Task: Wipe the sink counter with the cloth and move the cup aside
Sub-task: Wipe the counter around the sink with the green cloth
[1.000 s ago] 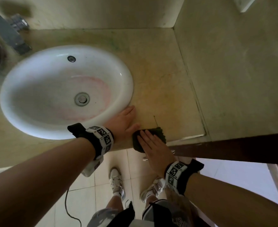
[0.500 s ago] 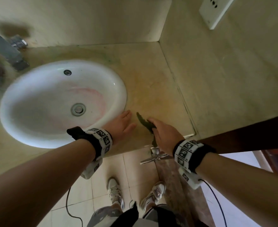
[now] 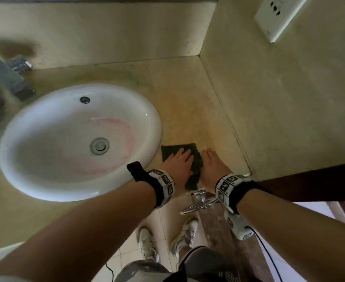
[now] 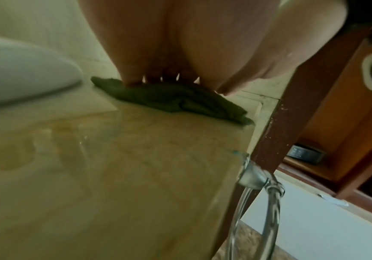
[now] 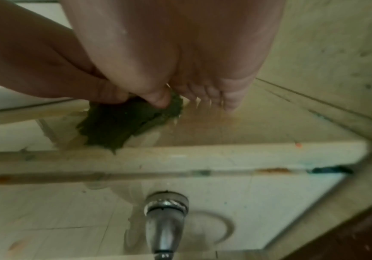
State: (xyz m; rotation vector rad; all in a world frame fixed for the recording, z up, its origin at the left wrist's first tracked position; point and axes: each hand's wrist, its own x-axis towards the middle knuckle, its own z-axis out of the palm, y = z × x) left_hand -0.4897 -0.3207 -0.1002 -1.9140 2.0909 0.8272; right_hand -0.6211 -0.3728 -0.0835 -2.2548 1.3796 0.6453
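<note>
Your left hand (image 3: 178,163) lies flat, fingers straight, pressing the cloth (image 3: 195,159) onto the bench (image 3: 190,110), right hand (image 3: 213,163) flat just beside it, thumb on the cloth.

The head view looks steeply down on the counter (image 3: 187,102) and sink (image 3: 45,159). Both wrist views sit low at the counter edge (very close), sharing the cloth (image 4: 171,100).

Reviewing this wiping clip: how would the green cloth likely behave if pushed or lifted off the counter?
The green cloth is probably floppy: it lies creased and folded under the left hand in the left wrist view. It looks thin, so likely light. On the counter, which shows a wet sheen, it may slide readily and could bunch if pushed from one edge.
</note>
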